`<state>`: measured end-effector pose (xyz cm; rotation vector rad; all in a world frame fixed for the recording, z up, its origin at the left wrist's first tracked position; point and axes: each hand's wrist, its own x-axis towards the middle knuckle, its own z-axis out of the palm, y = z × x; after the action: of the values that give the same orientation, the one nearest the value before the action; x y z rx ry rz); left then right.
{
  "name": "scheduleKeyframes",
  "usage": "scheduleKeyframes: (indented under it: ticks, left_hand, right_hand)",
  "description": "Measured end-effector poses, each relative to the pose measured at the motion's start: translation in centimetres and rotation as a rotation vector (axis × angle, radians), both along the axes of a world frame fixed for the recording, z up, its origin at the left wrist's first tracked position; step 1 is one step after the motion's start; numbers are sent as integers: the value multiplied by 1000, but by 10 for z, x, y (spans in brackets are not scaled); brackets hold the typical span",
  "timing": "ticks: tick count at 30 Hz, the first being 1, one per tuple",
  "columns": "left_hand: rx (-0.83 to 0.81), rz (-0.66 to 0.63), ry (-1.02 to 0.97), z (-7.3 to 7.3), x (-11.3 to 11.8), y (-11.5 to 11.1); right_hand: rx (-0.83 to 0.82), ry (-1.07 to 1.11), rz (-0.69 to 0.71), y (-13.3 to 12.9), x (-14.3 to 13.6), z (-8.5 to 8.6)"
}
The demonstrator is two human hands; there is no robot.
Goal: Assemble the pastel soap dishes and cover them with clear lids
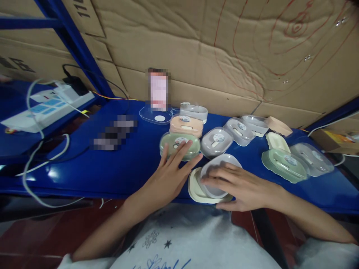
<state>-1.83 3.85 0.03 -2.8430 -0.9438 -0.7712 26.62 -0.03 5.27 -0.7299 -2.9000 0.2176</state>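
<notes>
My left hand (pixel 171 172) is open, its fingers spread over the near side of a green soap box (pixel 165 144) with a clear lid and a round sticker. By the table's front edge, my right hand (pixel 238 185) has its fingers curled over a grey soap box part (pixel 221 162). That part lies tilted on a cream soap box part (pixel 195 186), and the right thumb reaches down beside the cream rim. Just behind the left fingertips stands a peach soap box (pixel 186 127). A closed grey soap box (pixel 217 142) sits between the hands, farther back.
More soap boxes stand to the right, among them a green one (pixel 284 164) and a grey one (pixel 312 160). A clear lid (pixel 155 115) lies at the back, near a blurred upright phone (pixel 158 89). At left are a power strip (pixel 50 108) and loose cables. Cardboard (pixel 196 48) walls the back.
</notes>
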Motion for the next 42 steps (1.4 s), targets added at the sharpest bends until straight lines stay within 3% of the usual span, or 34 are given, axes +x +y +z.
scheduleKeyframes:
  ticks: [2, 6, 9, 13, 17, 24, 29, 33, 42]
  left_hand:
    - [5, -26, -56, 3, -3, -2]
    - [72, 161, -214, 1, -15, -9]
    - [39, 207, -241, -2, -18, -11]
    - [-42, 134, -199, -3, -16, -8]
    - [-91, 57, -282, 1, -18, -13]
    - [-90, -194, -208, -3, -16, -32]
    - [-155, -177, -287, -14, -16, -28]
    - [-108, -171, -293, -16, -18, -28]
    - [-132, -141, -267, -13, -18, -27]
  right_hand:
    - [13, 5, -2, 2, 0, 0]
    - [44, 6, -1, 6, 0, -3]
    - [101, 24, 21, 8, 0, -7]
    - [162, 79, 54, 9, -1, -12]
    - [183, 127, 54, 8, -4, -14]
    - [94, 153, 49, 7, -4, -12]
    - [59, 299, 87, 6, -4, -15]
    - [59, 357, 121, 4, -7, -20]
    - [86, 170, 111, 9, -8, -23]
